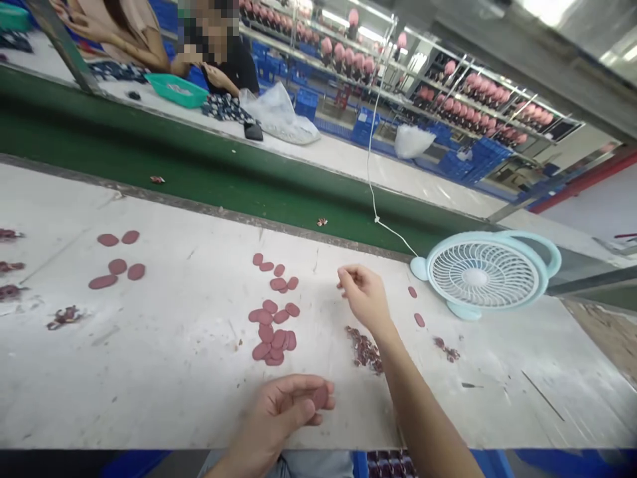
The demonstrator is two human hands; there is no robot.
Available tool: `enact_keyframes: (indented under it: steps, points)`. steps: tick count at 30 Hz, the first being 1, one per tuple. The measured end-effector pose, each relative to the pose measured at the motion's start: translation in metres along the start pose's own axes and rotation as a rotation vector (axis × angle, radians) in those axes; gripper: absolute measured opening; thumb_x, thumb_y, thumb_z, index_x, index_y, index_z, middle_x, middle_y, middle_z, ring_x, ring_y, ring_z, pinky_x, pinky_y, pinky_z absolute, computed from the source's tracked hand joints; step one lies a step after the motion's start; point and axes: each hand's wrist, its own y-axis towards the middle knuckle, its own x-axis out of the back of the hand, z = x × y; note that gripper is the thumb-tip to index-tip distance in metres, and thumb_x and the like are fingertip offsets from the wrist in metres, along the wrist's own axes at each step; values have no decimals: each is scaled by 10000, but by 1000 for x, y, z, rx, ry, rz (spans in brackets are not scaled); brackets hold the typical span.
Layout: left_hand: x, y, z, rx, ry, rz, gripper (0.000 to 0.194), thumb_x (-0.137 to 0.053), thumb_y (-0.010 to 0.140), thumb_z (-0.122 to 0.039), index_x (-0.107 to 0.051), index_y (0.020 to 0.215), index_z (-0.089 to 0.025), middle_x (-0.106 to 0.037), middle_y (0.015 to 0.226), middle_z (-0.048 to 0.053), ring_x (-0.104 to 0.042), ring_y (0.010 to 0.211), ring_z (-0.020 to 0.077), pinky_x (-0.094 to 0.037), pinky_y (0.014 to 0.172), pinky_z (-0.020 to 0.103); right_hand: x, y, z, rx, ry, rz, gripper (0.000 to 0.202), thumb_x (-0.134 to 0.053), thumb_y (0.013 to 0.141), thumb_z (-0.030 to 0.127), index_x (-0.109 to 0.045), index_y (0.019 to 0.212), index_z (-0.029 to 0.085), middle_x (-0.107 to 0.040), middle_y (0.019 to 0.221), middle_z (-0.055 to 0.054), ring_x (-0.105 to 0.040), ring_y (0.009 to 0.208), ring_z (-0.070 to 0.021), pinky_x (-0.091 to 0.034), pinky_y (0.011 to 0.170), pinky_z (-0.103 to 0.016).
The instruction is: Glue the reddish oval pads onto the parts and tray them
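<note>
Close to the table's front edge, my left hand grips a dull-red oval disc between thumb and fingers. More of the same colour shows in the palm, partly hidden. My right hand hovers further forward over the table, its fingers curled and pressed to the thumb; what they hold, if anything, is hidden. Left of it lies a loose group of similar oval discs, some overlapping. Under my right wrist sits a pile of small dark-red scraps, partly covered by the forearm.
A light-blue fan stands at the right, its white cord running upward. Two discs lie beside it, several more at the left. Beyond the green conveyor belt, two people work near a teal tray.
</note>
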Motion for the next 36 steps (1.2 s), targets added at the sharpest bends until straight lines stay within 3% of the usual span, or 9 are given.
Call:
enact_keyframes:
  steps: [3, 7, 15, 19, 23, 25, 28, 32, 36]
  points:
    - [1, 1, 0, 5, -29, 10, 397, -891, 685, -425, -794, 970, -165, -794, 1089, 168, -751, 945, 262, -544, 765, 306, -19, 82, 4, 51, -223, -14, 209, -624, 960, 332, -675, 1089, 176, -678, 1188, -87, -622, 1140, -245, -494, 1017, -464]
    - [7, 7, 5, -1, -63, 29, 441, -915, 635, -453, -796, 941, -159, -804, 1036, 165, -763, 904, 271, -551, 724, 314, -34, 145, 9, 38, -394, 15, 311, -635, 967, 346, -630, 1232, 183, -610, 1335, -100, -610, 1182, -261, -516, 1005, -504]
    - [11, 11, 7, 10, -79, 36, 432, -918, 630, -461, -795, 924, -170, -804, 1020, 154, -761, 897, 271, -553, 721, 318, -38, 159, 24, -91, -358, -21, 310, -635, 969, 353, -628, 1223, 176, -638, 1266, -95, -649, 1088, -236, -563, 928, -455]
    - [7, 6, 2, -42, -131, 4, 423, -919, 641, -430, -795, 933, -150, -799, 1039, 174, -755, 896, 269, -543, 718, 311, -33, 104, 32, -112, -114, -38, 237, -553, 993, 345, -633, 1119, 160, -679, 1093, -76, -676, 922, -189, -589, 819, -385]
    - [6, 1, -2, -48, -161, -43, 355, -893, 703, -347, -794, 985, -156, -792, 1089, 168, -748, 951, 256, -539, 748, 288, -20, -12, 31, -121, 179, 22, 227, -401, 974, 322, -602, 948, 219, -663, 930, -19, -635, 661, -123, -583, 644, -304]
    - [6, -1, -2, -31, -167, -45, 306, -873, 738, -300, -793, 1005, -172, -795, 1098, 145, -747, 974, 238, -541, 760, 264, -11, -76, 26, -149, 311, 84, 197, -496, 943, 377, -608, 878, 229, -647, 822, 2, -622, 600, -129, -560, 557, -285]
    - [7, -6, 0, -27, -187, -37, 265, -851, 768, -255, -793, 1019, -195, -799, 1104, 113, -746, 998, 222, -553, 781, 249, -4, -149, 17, -277, 606, 193, 139, -664, 906, 365, -692, 970, 245, -690, 803, -10, -667, 660, -149, -582, 623, -286]
    - [6, -13, 10, -51, -151, -8, 249, -828, 791, -230, -791, 1036, -206, -785, 1162, 110, -740, 1019, 224, -568, 813, 267, -3, -193, 15, -329, 629, 143, 120, -727, 884, 330, -751, 976, 256, -734, 838, -43, -703, 743, -165, -608, 725, -288]
    - [4, -19, 18, -134, -63, 52, 270, -822, 798, -256, -787, 1064, -223, -787, 1161, 103, -726, 1059, 250, -585, 866, 321, -3, -205, 17, -182, 609, 65, 83, -694, 902, 259, -757, 954, 275, -701, 945, -52, -695, 850, -173, -607, 738, -270]
